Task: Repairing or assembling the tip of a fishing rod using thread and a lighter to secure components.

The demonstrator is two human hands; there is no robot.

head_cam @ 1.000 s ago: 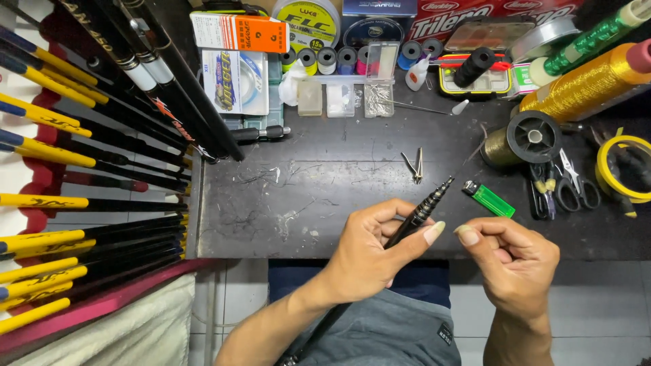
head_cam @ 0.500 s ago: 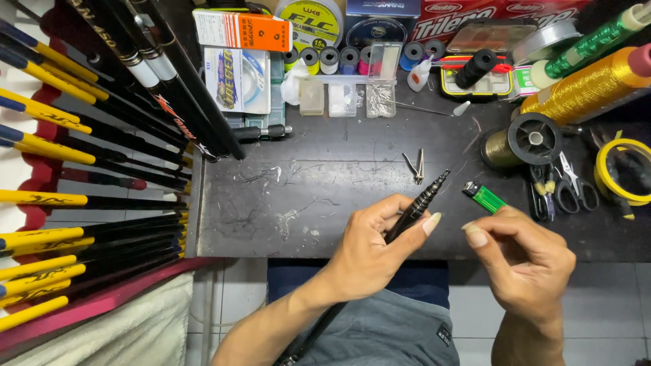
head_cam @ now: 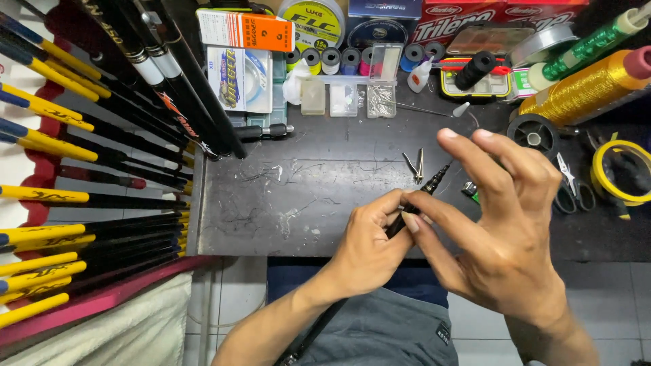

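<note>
Here, the left hand (head_cam: 369, 247) is gripping a thin black rod (head_cam: 415, 200) above the dark scratched counter (head_cam: 285, 196), while the right hand (head_cam: 502, 230), fingers spread, is touching it.

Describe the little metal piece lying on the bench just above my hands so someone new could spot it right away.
Start at the dark scratched workbench, then find the left hand gripping a thin black rod. Just left of the rod's tip lies a small silver metal piece. Unlike the spools and boxes behind it, it is bare metal with two prongs that meet in a V.

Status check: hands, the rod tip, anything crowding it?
Left hand grips black rod. Right hand open, fingertips at the rod. Metal clip lies just beyond the tip, apart.
</note>
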